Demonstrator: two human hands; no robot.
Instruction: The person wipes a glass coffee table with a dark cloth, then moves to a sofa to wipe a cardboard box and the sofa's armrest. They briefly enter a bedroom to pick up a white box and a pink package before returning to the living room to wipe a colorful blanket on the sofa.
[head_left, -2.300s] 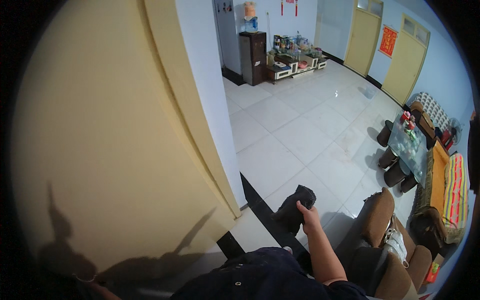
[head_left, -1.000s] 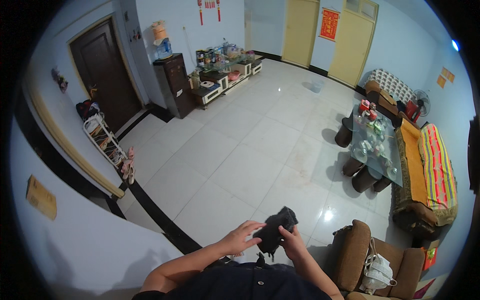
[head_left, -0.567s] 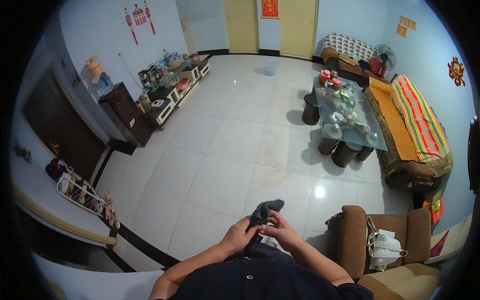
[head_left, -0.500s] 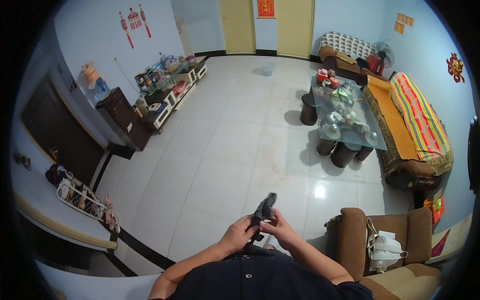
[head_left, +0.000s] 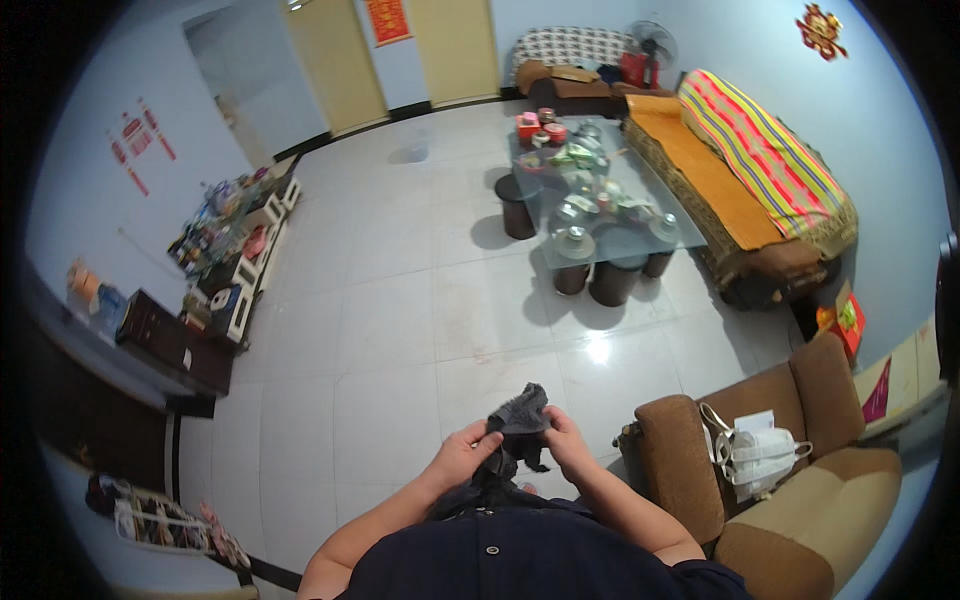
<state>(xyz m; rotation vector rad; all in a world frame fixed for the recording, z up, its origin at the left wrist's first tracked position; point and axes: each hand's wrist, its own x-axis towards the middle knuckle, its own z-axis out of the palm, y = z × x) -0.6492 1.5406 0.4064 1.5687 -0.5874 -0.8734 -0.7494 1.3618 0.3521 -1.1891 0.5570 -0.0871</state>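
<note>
Living room, pale blue walls, white tile floor filling mid-frame. Dark grey cloth was at lower centre, held up in front of the dark shirt, off the floor. Exact kind of item: couldn't tell; it was bunched, with a loose dark end hanging below. Looked light, soft and floppy, matte so probably not slippery, nothing fragile about it. Likely no shape of its own; it would sag wherever unsupported. Best hold looked to be the two side edges, pinched and kept taut. Left hand had fingers clamped on its left edge, thumb on top; right hand had fingers pinched on the right edge. Floor looked smooth and shiny, glare right of centre. Glass counter with dishes, upper centre-right; striped blanket on the sofa, upper right; white bag on the brown armchair, lower right.
</note>
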